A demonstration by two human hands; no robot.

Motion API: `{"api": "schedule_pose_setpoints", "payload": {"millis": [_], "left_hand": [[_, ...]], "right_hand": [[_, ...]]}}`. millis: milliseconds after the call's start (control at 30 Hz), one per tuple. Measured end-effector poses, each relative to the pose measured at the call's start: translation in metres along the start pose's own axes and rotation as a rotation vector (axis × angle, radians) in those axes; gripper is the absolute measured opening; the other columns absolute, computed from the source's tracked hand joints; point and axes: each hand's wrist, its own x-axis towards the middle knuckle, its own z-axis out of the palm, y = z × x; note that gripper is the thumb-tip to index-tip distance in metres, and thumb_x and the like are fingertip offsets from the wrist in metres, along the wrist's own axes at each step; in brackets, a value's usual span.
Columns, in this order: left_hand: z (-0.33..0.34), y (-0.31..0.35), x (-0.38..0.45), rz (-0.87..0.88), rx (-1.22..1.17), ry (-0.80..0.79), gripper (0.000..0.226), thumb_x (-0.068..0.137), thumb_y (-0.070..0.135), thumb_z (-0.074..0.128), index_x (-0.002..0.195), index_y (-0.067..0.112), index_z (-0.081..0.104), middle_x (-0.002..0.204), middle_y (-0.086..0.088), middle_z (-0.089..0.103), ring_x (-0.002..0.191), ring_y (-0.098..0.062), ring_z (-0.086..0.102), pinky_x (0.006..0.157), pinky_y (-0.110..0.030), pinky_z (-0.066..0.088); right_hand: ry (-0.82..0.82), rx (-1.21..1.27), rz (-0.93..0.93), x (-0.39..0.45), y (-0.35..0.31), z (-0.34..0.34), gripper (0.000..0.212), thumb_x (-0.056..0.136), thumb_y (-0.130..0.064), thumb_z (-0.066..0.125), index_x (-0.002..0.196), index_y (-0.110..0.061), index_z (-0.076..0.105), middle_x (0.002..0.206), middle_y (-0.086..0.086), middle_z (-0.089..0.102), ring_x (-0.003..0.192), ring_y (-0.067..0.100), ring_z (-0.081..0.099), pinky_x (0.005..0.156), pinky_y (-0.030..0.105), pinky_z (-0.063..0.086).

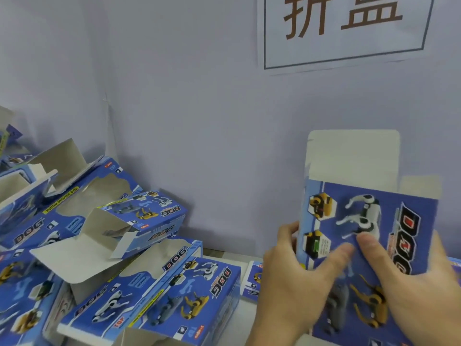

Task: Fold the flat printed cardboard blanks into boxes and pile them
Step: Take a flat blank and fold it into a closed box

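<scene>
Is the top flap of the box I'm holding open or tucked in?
Open: the top flap stands straight up above the box, its plain inner side showing.

There is just one view, from a wide-angle camera worn on the person's head. It faces forward and slightly down toward the pale wall (pixel 199 121), close enough that the wall fills most of the picture. A paper sign (pixel 344 31) on that wall is cut off by the top edge. Below the wall only a narrow strip of tabletop (pixel 224 254) shows, at arm's reach.
</scene>
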Motion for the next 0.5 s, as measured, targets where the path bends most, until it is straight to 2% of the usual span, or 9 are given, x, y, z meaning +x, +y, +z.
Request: {"api": "schedule_pose_setpoints", "payload": {"millis": [33, 100, 167, 233, 267, 333, 367, 467, 500], "left_hand": [[-0.003, 0.003, 0.000, 0.000, -0.066, 0.011, 0.055, 0.069, 0.069, 0.074, 0.109, 0.035, 0.057, 0.092, 0.023, 0.072, 0.087, 0.000, 0.070, 0.069, -0.014, 0.055], [-0.009, 0.009, 0.001, 0.014, -0.142, 0.034, 0.051, 0.071, 0.061, 0.076, 0.112, 0.048, 0.049, 0.096, 0.036, 0.068, 0.089, 0.010, 0.068, 0.067, -0.009, 0.053], [-0.014, 0.011, 0.004, 0.062, -0.118, 0.069, 0.059, 0.072, 0.054, 0.081, 0.116, 0.061, 0.042, 0.103, 0.029, 0.071, 0.094, 0.003, 0.070, 0.075, -0.019, 0.059], [-0.015, 0.009, 0.005, 0.112, -0.083, 0.120, 0.077, 0.071, 0.052, 0.080, 0.133, 0.054, 0.034, 0.106, 0.022, 0.073, 0.096, -0.003, 0.072, 0.082, -0.030, 0.061], [-0.015, 0.008, 0.005, 0.140, -0.070, 0.127, 0.082, 0.071, 0.050, 0.078, 0.139, 0.051, 0.031, 0.108, 0.022, 0.072, 0.099, -0.002, 0.071, 0.084, -0.030, 0.060], [-0.012, 0.009, 0.004, 0.199, -0.071, 0.093, 0.083, 0.077, 0.039, 0.076, 0.145, 0.046, 0.030, 0.113, 0.026, 0.069, 0.103, 0.002, 0.068, 0.081, -0.018, 0.058], [-0.010, 0.011, 0.004, 0.215, -0.075, 0.069, 0.082, 0.081, 0.032, 0.076, 0.147, 0.044, 0.029, 0.113, 0.029, 0.068, 0.103, 0.005, 0.067, 0.076, -0.012, 0.055], [-0.008, 0.013, 0.004, 0.224, -0.106, 0.012, 0.080, 0.084, 0.024, 0.073, 0.149, 0.043, 0.029, 0.118, 0.027, 0.067, 0.106, 0.004, 0.066, 0.076, -0.012, 0.055], [-0.008, 0.013, 0.003, 0.225, -0.110, -0.011, 0.080, 0.084, 0.024, 0.073, 0.149, 0.044, 0.029, 0.122, 0.024, 0.066, 0.110, 0.001, 0.066, 0.080, -0.017, 0.056]], "right_hand": [[-0.043, 0.024, 0.018, 0.000, 0.000, 0.000, 0.049, 0.052, -0.065, 0.065, 0.095, -0.043, 0.056, 0.076, -0.040, 0.064, 0.065, -0.012, 0.064, 0.056, 0.021, 0.046], [-0.174, 0.065, 0.086, -0.003, -0.001, 0.003, 0.051, 0.056, -0.062, 0.065, 0.100, -0.038, 0.059, 0.078, -0.032, 0.069, 0.066, -0.012, 0.065, 0.046, 0.012, 0.048], [-0.342, 0.104, 0.156, -0.008, -0.004, 0.005, 0.052, 0.061, -0.058, 0.067, 0.108, -0.038, 0.060, 0.083, -0.022, 0.074, 0.068, -0.003, 0.070, 0.045, 0.009, 0.049], [-0.433, 0.143, 0.206, -0.012, -0.003, 0.003, 0.058, 0.066, -0.059, 0.066, 0.120, -0.041, 0.055, 0.095, -0.017, 0.075, 0.079, 0.004, 0.074, 0.056, 0.016, 0.056], [-0.441, 0.148, 0.213, -0.012, -0.001, 0.002, 0.064, 0.069, -0.061, 0.063, 0.129, -0.044, 0.050, 0.105, -0.018, 0.074, 0.090, 0.006, 0.073, 0.066, 0.023, 0.060], [-0.397, 0.145, 0.190, -0.012, 0.003, 0.000, 0.081, 0.072, -0.065, 0.060, 0.145, -0.050, 0.030, 0.124, -0.023, 0.065, 0.114, 0.008, 0.065, 0.092, 0.040, 0.056], [-0.364, 0.154, 0.150, -0.012, 0.004, -0.002, 0.086, 0.072, -0.064, 0.061, 0.148, -0.053, 0.022, 0.125, -0.029, 0.062, 0.118, 0.006, 0.062, 0.095, 0.040, 0.055], [-0.310, 0.171, -0.063, -0.007, 0.004, -0.009, 0.082, 0.079, -0.045, 0.063, 0.150, -0.051, 0.021, 0.107, -0.048, 0.058, 0.109, -0.018, 0.056, 0.075, 0.006, 0.052], [-0.318, 0.173, -0.096, -0.007, 0.002, -0.011, 0.081, 0.080, -0.042, 0.063, 0.149, -0.051, 0.022, 0.108, -0.049, 0.058, 0.110, -0.020, 0.055, 0.075, 0.003, 0.049]]}}
